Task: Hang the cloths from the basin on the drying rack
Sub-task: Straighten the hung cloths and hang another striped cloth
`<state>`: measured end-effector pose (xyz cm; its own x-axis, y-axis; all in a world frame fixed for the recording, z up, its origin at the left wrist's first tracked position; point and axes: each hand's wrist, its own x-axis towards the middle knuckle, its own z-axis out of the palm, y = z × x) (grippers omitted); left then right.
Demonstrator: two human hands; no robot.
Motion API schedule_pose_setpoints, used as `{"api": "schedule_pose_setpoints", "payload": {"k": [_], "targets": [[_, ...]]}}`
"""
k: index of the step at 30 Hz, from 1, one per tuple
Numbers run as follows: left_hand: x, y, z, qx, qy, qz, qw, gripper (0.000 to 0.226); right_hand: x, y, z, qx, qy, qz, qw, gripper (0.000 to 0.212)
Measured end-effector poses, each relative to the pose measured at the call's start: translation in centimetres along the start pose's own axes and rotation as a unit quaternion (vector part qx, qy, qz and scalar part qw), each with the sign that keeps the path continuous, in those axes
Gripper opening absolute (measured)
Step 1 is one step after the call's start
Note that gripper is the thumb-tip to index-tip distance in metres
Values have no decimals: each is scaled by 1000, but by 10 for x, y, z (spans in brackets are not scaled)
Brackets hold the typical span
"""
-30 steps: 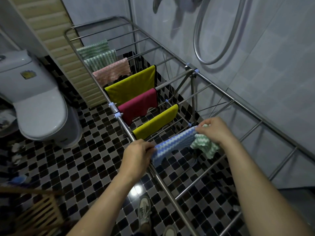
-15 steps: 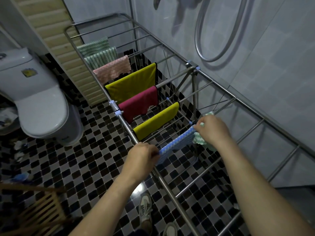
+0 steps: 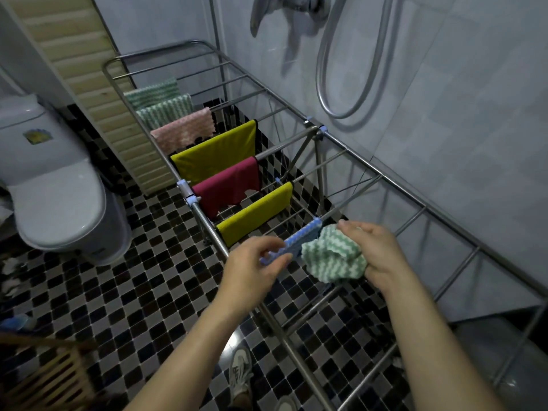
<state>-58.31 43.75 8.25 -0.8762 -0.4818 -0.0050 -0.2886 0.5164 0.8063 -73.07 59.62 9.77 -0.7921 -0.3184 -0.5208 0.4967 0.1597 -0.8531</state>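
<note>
Left hand (image 3: 258, 262) pinches the near end of the blue cloth (image 3: 302, 237), which is draped on its bar. Right hand (image 3: 378, 256) clutches the bunched green cloth (image 3: 330, 259). I judge the drying rack's (image 3: 204, 216) next bare rung (image 3: 314, 308), below the right hand and running crosswise, comes next.

The drying rack (image 3: 204, 218) runs off the bottom edge. The left hand (image 3: 252, 271) and bunched green cloth (image 3: 329, 259) hide part of the blue cloth (image 3: 305, 235). The toilet sticker (image 3: 37, 136) is too small to read.
</note>
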Motion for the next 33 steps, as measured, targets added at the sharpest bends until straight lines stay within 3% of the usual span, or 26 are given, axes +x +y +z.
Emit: {"api": "schedule_pose_setpoints", "payload": {"k": [5, 8, 13, 19, 23, 26, 29, 33], "targets": [[-15, 51, 26, -193, -131, 1, 972, 54, -36, 13, 6, 43, -60, -19, 997, 9], [-24, 62, 40, -256, -83, -23, 963, 53, -48, 18, 5, 74, -89, -45, 992, 17], [-34, 71, 39, -334, -8, -91, 938, 27, -65, 20, -1, 137, -103, -43, 984, 35], [-42, 72, 36, -456, 49, -195, 867, 13, -75, 20, -4, 168, -113, -75, 976, 19], [-44, 73, 25, -526, 62, -236, 815, 19, -79, 19, -13, 139, -104, -96, 980, 24], [-44, 71, 16, -478, 51, -229, 846, 33, -82, 14, -23, 85, -134, -101, 982, 30], [-44, 68, 4, -443, 9, -213, 871, 31, -85, 6, -33, -33, -166, -153, 974, 44], [-43, 57, -11, -322, -64, -180, 927, 18, -97, -17, -44, -255, -161, -238, 923, 74]]}}
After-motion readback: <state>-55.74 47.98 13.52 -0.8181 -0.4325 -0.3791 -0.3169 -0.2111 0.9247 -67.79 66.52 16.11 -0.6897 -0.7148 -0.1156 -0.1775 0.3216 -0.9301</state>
